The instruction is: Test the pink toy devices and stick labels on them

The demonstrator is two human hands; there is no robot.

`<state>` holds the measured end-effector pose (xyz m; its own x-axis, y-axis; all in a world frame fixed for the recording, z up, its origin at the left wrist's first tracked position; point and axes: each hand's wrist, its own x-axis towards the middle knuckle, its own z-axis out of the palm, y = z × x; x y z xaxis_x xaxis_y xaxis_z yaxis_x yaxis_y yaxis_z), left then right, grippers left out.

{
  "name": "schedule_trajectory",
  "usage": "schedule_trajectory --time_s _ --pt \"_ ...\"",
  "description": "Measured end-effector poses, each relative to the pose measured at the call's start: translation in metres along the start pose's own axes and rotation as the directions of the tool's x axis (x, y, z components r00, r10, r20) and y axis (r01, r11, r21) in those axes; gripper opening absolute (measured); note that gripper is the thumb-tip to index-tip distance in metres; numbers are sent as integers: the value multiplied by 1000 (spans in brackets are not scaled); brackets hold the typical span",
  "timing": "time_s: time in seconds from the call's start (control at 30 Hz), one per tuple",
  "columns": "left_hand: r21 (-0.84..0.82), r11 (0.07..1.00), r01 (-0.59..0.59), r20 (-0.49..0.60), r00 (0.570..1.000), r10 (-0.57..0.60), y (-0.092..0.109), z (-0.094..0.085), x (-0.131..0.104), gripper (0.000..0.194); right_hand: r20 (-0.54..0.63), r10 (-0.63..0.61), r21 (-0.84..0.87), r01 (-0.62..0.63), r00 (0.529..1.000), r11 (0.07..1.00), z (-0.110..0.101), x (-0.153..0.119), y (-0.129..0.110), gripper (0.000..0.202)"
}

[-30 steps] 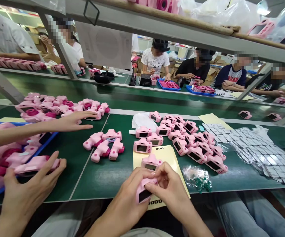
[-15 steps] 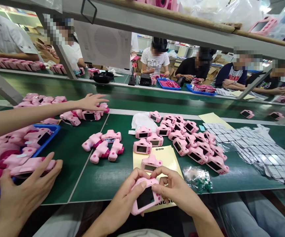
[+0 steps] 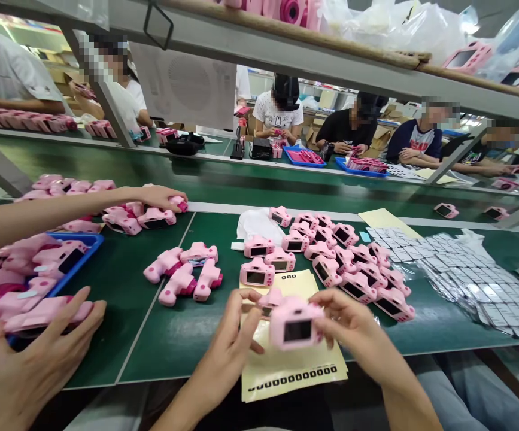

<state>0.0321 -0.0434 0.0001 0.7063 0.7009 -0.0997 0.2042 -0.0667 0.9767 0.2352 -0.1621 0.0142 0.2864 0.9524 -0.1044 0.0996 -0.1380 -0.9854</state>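
My right hand (image 3: 353, 329) holds a pink toy camera (image 3: 297, 326), slightly blurred, by its right side, with its dark screen facing me. To the left, my left hand (image 3: 230, 338) has its thumb and fingers apart and is clear of that camera. Its fingertips are beside another pink camera (image 3: 268, 299), partly hidden behind the held one; I cannot tell if they touch it. Both hands are over a yellow sticker sheet (image 3: 295, 374) with a row of black rounded outlines along its near edge.
Many pink cameras (image 3: 324, 251) crowd the green table beyond the sheet. Several more (image 3: 178, 284) lie left of it. A co-worker's hand (image 3: 39, 353) grips a camera at a blue tray (image 3: 79, 263). White-backed pieces (image 3: 470, 293) spread at right. A shelf (image 3: 331, 54) crosses above.
My left hand has let go of the camera both hands held. My right hand has moved it up and right, uncovering the sheet's near edge. A co-worker's far hand has lowered onto a camera.
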Motion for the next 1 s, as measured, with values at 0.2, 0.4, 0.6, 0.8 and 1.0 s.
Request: schedule_trajectory --time_s 0.2,0.4,0.6,0.8,1.0 --pt "606 702 -374 157 921 355 -21 6 23 74 -251 -210 -224 154 945 962 -27 54 37 37" --pt "502 788 -358 150 933 328 -43 10 13 48 -23 -236 -216 226 971 950 18 84 51 24" --pt "394 880 -264 53 963 265 -37 0 3 44 -99 -301 -411 236 948 880 35 96 46 19" --pt "80 994 -73 -54 995 78 -20 0 -2 43 -241 -227 -579 48 944 814 -5 106 70 13" --pt "-67 997 -34 -141 990 24 -13 7 2 35 -229 -179 -638 -9 957 770 -3 113 79 10"
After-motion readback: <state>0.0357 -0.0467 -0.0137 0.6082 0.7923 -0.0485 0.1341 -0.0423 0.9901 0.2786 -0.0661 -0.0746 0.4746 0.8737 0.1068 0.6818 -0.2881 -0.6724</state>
